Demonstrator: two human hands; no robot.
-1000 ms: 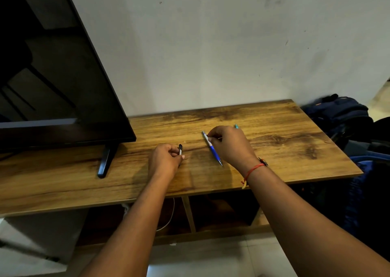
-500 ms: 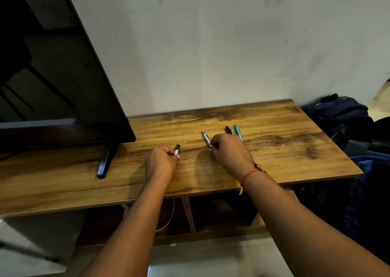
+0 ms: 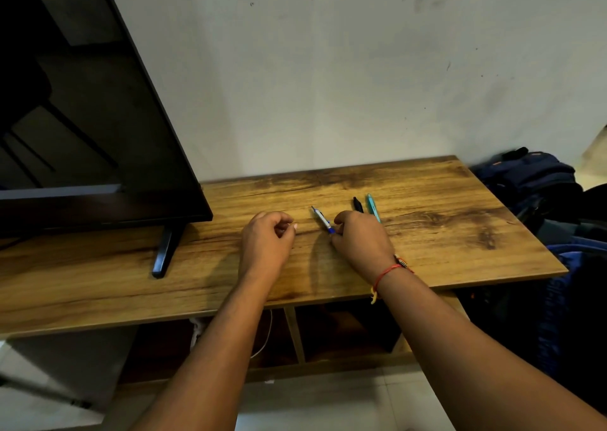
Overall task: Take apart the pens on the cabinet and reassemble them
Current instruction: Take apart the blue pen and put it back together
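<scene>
Both hands rest on the wooden cabinet, near the middle of its top.

The right hand has its fingers curled round the blue pen and grips its near end. The pen's white and blue barrel sticks out of the fist toward the far left, low over the wood, with its tip pointing at the wall. A red thread circles the right wrist.

The left hand lies just left of that pen and apart from it, knuckles up and fingers curled in toward the palm. I cannot tell whether it holds anything, because the inside of the fist is hidden. A pale speck shows at its fingertips, too small to make out.

Two more pens lie side by side on the top just beyond the right hand, a black pen and a teal pen to its right. The hand covers the near ends of both.

A dark TV stands on the left part of the cabinet, and its black foot rests on the wood well left of the left hand. Dark bags are piled beside the cabinet's right end. Below the top, a white cable hangs in an open compartment.
</scene>
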